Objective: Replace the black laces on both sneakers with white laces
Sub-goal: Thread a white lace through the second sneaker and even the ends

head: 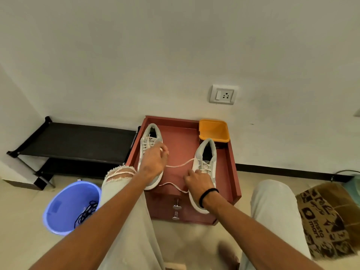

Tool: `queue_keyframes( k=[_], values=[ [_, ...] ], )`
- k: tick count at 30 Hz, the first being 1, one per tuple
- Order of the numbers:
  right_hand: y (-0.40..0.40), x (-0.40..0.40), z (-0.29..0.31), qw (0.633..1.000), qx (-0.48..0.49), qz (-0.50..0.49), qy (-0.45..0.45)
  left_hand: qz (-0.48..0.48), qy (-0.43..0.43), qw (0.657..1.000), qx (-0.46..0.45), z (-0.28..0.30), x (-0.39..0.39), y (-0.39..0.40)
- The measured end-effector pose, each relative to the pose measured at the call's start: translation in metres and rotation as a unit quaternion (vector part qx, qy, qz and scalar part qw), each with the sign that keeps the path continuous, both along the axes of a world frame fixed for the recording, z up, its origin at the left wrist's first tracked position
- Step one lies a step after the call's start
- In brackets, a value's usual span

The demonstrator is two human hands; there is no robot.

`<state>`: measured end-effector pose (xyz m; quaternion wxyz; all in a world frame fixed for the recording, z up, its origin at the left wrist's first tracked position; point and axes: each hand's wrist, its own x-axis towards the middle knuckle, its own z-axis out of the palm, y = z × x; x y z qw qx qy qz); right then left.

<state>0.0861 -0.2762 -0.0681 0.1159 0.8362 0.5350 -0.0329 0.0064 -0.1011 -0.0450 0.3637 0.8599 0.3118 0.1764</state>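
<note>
Both arms reach forward, left hand (153, 160) and right hand (198, 182) with fingers curled.

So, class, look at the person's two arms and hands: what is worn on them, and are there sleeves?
Both forearms are bare, with no sleeves in view. The right hand has a thin black band round its wrist. The left hand wears no glove or band, and no ring is clear on its fingers.

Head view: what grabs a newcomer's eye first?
Two grey sneakers on the red cabinet top: the left sneaker under the left hand, the right sneaker under the right hand, a white lace strung between them. Bottom left, black laces lie in a blue bucket.
</note>
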Motion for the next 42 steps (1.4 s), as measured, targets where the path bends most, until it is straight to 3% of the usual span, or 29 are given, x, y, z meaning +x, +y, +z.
queue_keyframes(
  k=[6, 10, 13, 15, 16, 19, 21, 26, 31, 32, 34, 35, 37, 40, 42],
  values=[
    [0.006, -0.006, 0.005, 0.999, -0.045, 0.015, -0.01, -0.21, 0.202, 0.956, 0.018, -0.033, -0.002, -0.036],
    [-0.007, 0.005, 0.002, 0.999, -0.025, 0.039, -0.026, -0.255, 0.23, 0.939, 0.027, -0.044, 0.002, -0.058],
    [-0.021, 0.013, -0.001, 0.995, 0.051, -0.004, 0.085, -0.265, 0.207, 0.939, 0.066, -0.039, 0.0, -0.067],
    [-0.029, 0.017, 0.0, 0.955, 0.169, -0.08, 0.232, -0.256, 0.174, 0.948, 0.072, -0.035, 0.0, -0.066],
    [-0.034, 0.019, 0.003, 0.913, 0.245, -0.122, 0.303, -0.251, 0.175, 0.951, 0.047, -0.029, -0.001, -0.065],
    [-0.044, 0.031, 0.022, 0.759, 0.417, -0.222, 0.448, -0.222, 0.132, 0.959, -0.113, 0.002, -0.005, -0.056],
    [-0.051, 0.04, 0.031, 0.692, 0.467, -0.254, 0.488, -0.209, 0.045, 0.949, -0.232, 0.024, -0.009, -0.05],
    [-0.058, 0.052, 0.031, 0.644, 0.494, -0.251, 0.528, -0.147, -0.066, 0.903, -0.399, 0.064, -0.007, -0.046],
    [-0.052, 0.064, 0.034, 0.605, 0.521, -0.304, 0.52, -0.171, -0.171, 0.804, -0.543, 0.101, 0.022, -0.049],
    [-0.054, 0.067, 0.035, 0.592, 0.523, -0.314, 0.527, -0.184, -0.17, 0.817, -0.519, 0.108, 0.03, -0.051],
    [-0.059, 0.074, 0.033, 0.575, 0.519, -0.332, 0.537, -0.188, -0.137, 0.905, -0.356, 0.116, 0.047, -0.059],
    [-0.061, 0.078, 0.031, 0.583, 0.514, -0.343, 0.528, -0.185, -0.119, 0.946, -0.238, 0.118, 0.055, -0.062],
    [-0.063, 0.084, 0.024, 0.642, 0.494, -0.367, 0.457, -0.188, -0.095, 0.977, -0.032, 0.118, 0.068, -0.067],
    [-0.061, 0.092, 0.024, 0.765, 0.444, -0.327, 0.333, -0.216, -0.06, 0.963, 0.152, 0.116, 0.084, -0.064],
    [-0.059, 0.096, 0.031, 0.842, 0.378, -0.247, 0.295, -0.234, -0.052, 0.951, 0.194, 0.111, 0.096, -0.06]
  ],
)
